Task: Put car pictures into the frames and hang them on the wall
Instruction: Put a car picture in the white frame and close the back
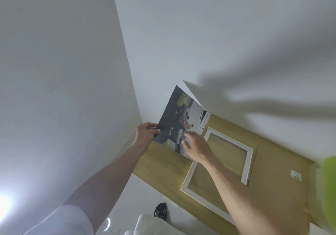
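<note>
A glossy car picture (pixel 179 115) is held up over the far left corner of a wooden table (pixel 276 162). My left hand (pixel 146 132) pinches its lower left edge. My right hand (pixel 195 147) lies against the picture's lower right part, its fingers bent on the print; whether it pinches the sheet is unclear. A white empty picture frame (pixel 248 165) lies flat on the table just right of the picture, and my right forearm crosses over its near left side.
White walls meet in a corner right behind the table's left end. A small white label (pixel 295 174) sits on the tabletop at the right. A blurred green object (pixel 330 189) fills the right edge. White floor tiles and a dark shoe (pixel 161 210) lie below.
</note>
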Demonstrator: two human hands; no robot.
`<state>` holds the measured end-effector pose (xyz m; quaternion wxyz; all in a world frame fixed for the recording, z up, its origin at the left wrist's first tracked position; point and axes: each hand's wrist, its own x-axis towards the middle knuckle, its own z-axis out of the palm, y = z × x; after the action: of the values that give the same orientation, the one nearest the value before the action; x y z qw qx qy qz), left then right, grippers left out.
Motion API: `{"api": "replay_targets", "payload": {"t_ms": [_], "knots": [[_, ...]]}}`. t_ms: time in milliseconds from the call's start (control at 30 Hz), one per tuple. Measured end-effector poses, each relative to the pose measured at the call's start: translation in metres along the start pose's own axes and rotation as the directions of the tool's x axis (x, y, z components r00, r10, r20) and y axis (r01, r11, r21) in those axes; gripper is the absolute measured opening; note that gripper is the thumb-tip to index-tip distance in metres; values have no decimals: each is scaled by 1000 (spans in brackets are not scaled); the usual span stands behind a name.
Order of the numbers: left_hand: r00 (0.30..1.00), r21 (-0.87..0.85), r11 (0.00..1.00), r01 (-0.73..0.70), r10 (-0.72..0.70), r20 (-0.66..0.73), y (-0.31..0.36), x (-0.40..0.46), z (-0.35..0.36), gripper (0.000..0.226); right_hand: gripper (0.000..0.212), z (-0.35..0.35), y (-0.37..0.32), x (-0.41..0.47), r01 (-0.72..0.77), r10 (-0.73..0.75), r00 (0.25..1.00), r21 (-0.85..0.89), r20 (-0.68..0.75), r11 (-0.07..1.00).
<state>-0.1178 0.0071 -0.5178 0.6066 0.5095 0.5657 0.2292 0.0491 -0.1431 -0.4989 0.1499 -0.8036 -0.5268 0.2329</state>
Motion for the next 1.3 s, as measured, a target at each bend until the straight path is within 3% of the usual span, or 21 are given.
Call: {"api": "replay_targets", "payload": {"t_ms": [233, 333, 467, 633, 733, 867, 967, 1067, 1300], "knots": [[979, -150, 970, -191, 199, 39, 29, -80, 32, 15, 46, -60, -38, -3, -39, 103, 978, 328, -182, 944], [952, -82, 949, -303, 305, 17, 32, -113, 56, 19, 56, -84, -43, -17, -91, 198, 958, 436, -207, 895], [899, 12, 899, -438, 437, 24, 26, -165, 87, 25, 45, -103, -31, -49, -138, 316, 911, 528, -264, 838], [807, 0, 821, -570, 561, 184, 8, -209, 117, 21, 36, -116, 6, -93, -148, 444, 833, 640, -331, 754], [853, 58, 858, -511, 498, 155, 0, -214, 126, 35, 33, -125, 34, -121, -120, 483, 826, 745, -292, 656], [975, 241, 945, -220, 208, 74, 3, -181, 127, 59, 31, -134, 57, -151, -61, 473, 852, 853, -227, 519], [989, 153, 987, -51, 29, 142, 7, -166, 133, 46, 31, -136, 76, -168, -70, 502, 845, 891, -186, 449], [983, 154, 984, -85, 58, 175, 2, -151, 137, 16, 31, -126, 104, -169, -105, 566, 808, 904, -166, 415], [979, 315, 946, -72, 7, 203, -5, -110, 142, 19, 39, -66, 151, -151, -420, 708, 702, 758, -77, 499]]}}
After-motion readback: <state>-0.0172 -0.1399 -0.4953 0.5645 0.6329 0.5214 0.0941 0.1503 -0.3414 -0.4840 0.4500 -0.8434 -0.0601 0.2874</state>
